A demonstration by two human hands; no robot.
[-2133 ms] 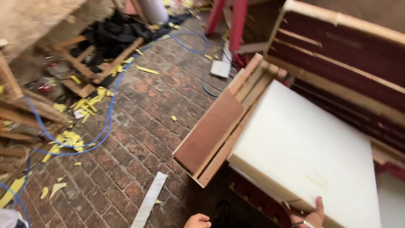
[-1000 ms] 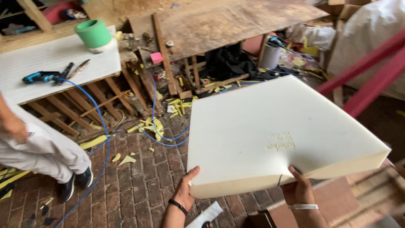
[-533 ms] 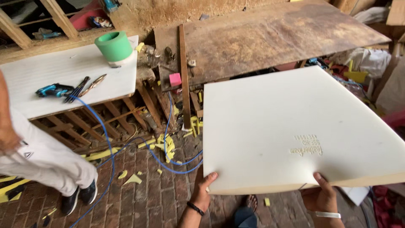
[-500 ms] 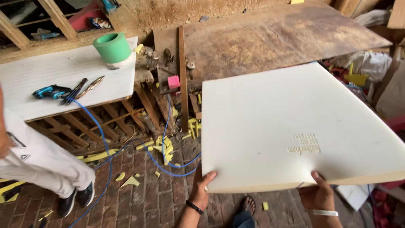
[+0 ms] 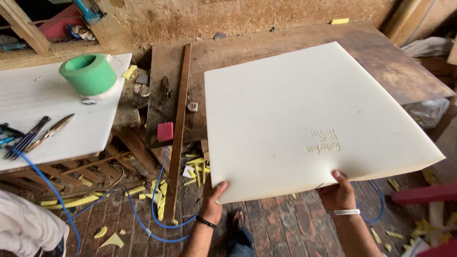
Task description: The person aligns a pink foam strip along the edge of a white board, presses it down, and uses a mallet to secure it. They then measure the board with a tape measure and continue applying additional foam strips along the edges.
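Room: a cluttered workshop with a brick floor (image 5: 266, 228), a rough plastered wall at the back and yellow foam offcuts (image 5: 157, 195) scattered below you.
Far left: another person's white-clad leg (image 5: 26, 228) shows at the bottom corner, beside a blue hose (image 5: 143, 223) that loops across the bricks.
Left bench: a white board (image 5: 52, 114) on a wooden frame carries a green tape roll (image 5: 88, 74) and a pair of scissors (image 5: 47, 133).
Centre: a long wooden strip (image 5: 178, 128) leans over a worn brown worktop (image 5: 285, 47), with a small pink block (image 5: 165, 131) just beside the strip.
Foam sheet: a large, thick off-white foam sheet (image 5: 304, 114) hovers flat above the worktop, its far edge away from you.
Your left hand (image 5: 213, 200): grasping the sheet's near left corner, thumb on top, fingers underneath.
Your right hand (image 5: 339, 192): grasping the near edge further right, thumb on top.
Handling: the sheet looks light and soft but bulky; it will likely sag and flap. Grip wide along the near edge, as both hands do now.
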